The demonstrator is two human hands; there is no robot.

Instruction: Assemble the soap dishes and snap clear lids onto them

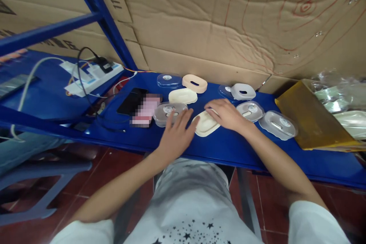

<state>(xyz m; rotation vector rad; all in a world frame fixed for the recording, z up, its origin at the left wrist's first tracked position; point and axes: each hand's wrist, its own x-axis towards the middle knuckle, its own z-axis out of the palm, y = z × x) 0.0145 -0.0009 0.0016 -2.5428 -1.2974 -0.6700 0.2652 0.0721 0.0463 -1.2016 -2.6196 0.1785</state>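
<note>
On the blue table, a cream oval tray (205,125) lies between my hands. My right hand (224,113) is over its upper right edge, fingers together and bent onto the rim. Spread fingers of my left hand (177,133) reach over the near edge of a clear oval lid (162,113), with the thumb beside the cream tray's left end; nothing is held in it. Behind are another cream tray (183,96), a peach oval box (195,83) and a clear lid (168,80). To the right sit a white oval box (243,91) and clear lids (278,125).
A phone (132,101) and a pixelated pink item (146,110) lie left, near cables and a power strip (94,80). At right stands an open carton (310,122) with wrapped parts. Cardboard (185,19) backs the table.
</note>
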